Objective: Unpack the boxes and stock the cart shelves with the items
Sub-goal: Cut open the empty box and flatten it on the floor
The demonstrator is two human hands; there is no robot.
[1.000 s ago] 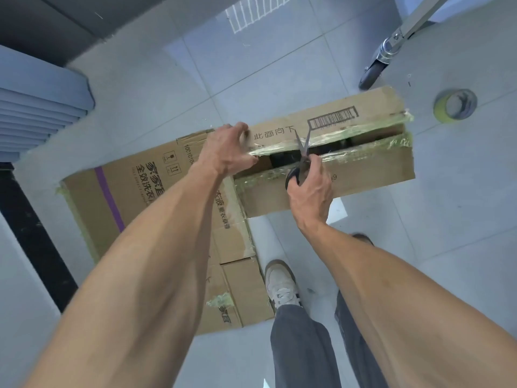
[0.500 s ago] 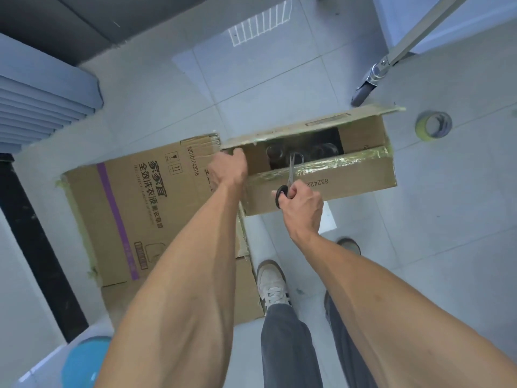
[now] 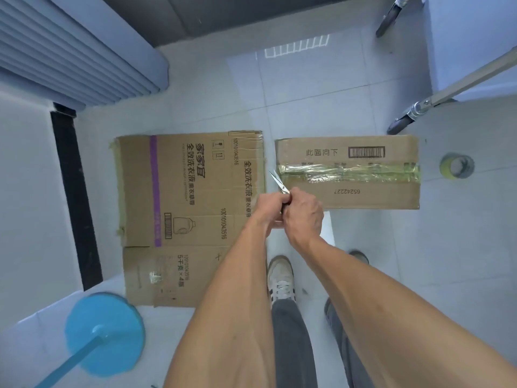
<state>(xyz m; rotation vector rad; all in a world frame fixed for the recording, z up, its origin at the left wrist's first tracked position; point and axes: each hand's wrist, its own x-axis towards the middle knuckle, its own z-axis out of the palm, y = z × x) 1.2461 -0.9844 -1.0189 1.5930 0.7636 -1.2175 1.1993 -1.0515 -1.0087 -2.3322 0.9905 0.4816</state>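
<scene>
Both forearms reach forward from the bottom edge and meet just below the frame's centre. The right hand [image 3: 303, 212] has its back to the camera, fingers curled around the dark handles of the scissors [image 3: 279, 184]; the handles themselves are buried in that grip. The left hand [image 3: 265, 210] presses in against it from 9 o'clock, fingers bent toward the same handles; it is in contact with the right hand, but whether it actually holds the scissors is hard to tell, since its fingertips are hidden between the two hands. Only the blades show, nearly together and pointing toward 11 o'clock, their tips over the floor gap between the two pieces of cardboard.

The sealed cardboard box [image 3: 347, 172] lies on the tiled floor [image 3: 307, 88] at 1 o'clock from the hands, flaps down flat, a strip of crinkled yellowish tape [image 3: 348, 172] running along its seam, a barcode and printed characters on top. At 9 o'clock from the hands lies a flattened carton [image 3: 179, 208] with a purple stripe.

A tape roll [image 3: 457, 166] sits on the floor at 3 o'clock from the box. A cart's metal leg and caster wheel [image 3: 402, 123] enter at upper right; the cart itself is cut off. A blue round base [image 3: 105, 334] with a pole sits at lower left. One shoe [image 3: 279, 278] shows fully between the arms; the other is mostly covered by the right forearm.
</scene>
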